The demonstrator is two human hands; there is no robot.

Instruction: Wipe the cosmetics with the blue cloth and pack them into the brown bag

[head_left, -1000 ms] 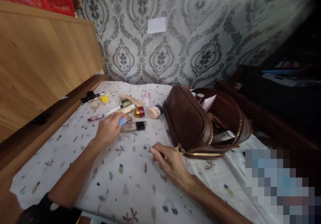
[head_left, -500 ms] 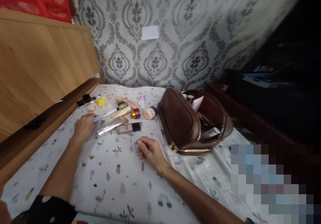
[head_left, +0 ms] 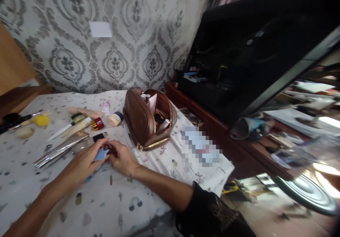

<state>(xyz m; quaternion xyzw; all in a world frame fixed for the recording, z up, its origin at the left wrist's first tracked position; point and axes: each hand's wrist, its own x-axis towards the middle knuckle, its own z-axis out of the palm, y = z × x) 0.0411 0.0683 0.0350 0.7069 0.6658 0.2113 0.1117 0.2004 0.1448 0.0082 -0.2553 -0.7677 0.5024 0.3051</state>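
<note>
My left hand [head_left: 86, 161] grips a small light blue item [head_left: 101, 154], whose kind I cannot make out. My right hand [head_left: 123, 158] meets it there, its bent fingers closed at the item's right edge. Just beyond the left hand lie a glass foundation bottle with a black cap [head_left: 98, 137] and a shiny silver tube [head_left: 60, 152]. Farther back are a red jar [head_left: 97, 123], a cream jar with a dark blue lid [head_left: 115, 119], a pink tube [head_left: 106, 108] and a cream-coloured tube [head_left: 79, 125]. A brown cosmetic bag [head_left: 136, 122] stands unzipped, with several items inside.
Brushes [head_left: 16, 119] and a yellow round piece [head_left: 41, 120] lie at the far left of the patterned cloth [head_left: 119, 201]. A large black screen [head_left: 247, 60] stands on the right. Clutter and a fan-like round thing [head_left: 308, 194] are beyond the table edge.
My left hand has brought the light blue item from the far left toward the middle, and both hands now meet at it. The view has turned right.
</note>
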